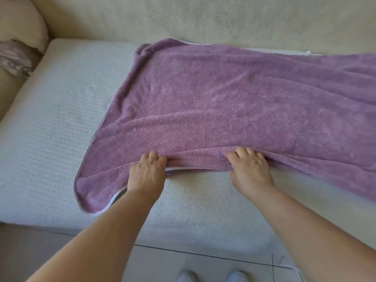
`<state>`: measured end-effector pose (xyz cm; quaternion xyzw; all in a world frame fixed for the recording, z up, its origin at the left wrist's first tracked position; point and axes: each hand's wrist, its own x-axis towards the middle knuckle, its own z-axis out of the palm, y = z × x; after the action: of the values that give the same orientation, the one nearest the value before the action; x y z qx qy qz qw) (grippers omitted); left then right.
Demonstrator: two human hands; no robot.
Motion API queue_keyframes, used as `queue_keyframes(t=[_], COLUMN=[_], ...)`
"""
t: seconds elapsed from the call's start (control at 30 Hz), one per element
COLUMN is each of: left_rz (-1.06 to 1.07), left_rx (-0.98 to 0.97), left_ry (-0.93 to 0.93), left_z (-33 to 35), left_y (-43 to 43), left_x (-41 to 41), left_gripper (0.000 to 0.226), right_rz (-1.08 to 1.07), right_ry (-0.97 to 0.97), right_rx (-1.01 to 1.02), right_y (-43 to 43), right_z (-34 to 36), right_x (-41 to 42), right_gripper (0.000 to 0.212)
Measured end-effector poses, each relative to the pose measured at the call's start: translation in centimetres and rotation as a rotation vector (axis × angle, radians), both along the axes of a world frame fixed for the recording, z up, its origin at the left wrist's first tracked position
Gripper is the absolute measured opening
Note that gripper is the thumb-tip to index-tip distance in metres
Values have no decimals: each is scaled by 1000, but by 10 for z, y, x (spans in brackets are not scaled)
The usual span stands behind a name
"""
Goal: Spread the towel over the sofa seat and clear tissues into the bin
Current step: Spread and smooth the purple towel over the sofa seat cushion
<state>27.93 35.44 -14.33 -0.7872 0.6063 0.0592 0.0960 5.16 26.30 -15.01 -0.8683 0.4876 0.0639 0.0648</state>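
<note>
A purple fleecy towel with a white edge lies across the white textured sofa seat, reaching from the middle out past the right side of the frame. Its near-left corner hangs toward the seat's front edge. My left hand grips the towel's near edge, fingers curled into a fold of the cloth. A short way to the right, my right hand grips the same edge in the same manner. No tissues or bin are in view.
The beige sofa backrest runs along the top. A beige armrest with a patterned lilac cloth stands at the left. Below the seat's front edge lies grey tiled floor, where my two feet in pale slippers stand.
</note>
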Motion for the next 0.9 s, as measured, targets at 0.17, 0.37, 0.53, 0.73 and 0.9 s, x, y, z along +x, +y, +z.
queue_keyframes(t=[0.17, 0.37, 0.53, 0.73, 0.9], left_rz=[31, -151, 33, 554, 858], left_rx=[-118, 804, 700, -85, -119], left_ry=[161, 517, 442, 238, 294], left_z=[9, 34, 21, 16, 15], left_y=[-2, 52, 72, 78, 95], left_x=[3, 20, 25, 60, 92], left_gripper=[19, 16, 19, 16, 39], right_rz=[-195, 196, 99, 38, 229], right_ry=[-249, 163, 172, -165, -227], right_rx=[218, 777, 825, 531, 426], right_y=[-5, 59, 87, 99, 134], right_z=[24, 47, 37, 28, 13], right_x=[-2, -38, -27, 20, 71], right_gripper=[14, 17, 25, 18, 18])
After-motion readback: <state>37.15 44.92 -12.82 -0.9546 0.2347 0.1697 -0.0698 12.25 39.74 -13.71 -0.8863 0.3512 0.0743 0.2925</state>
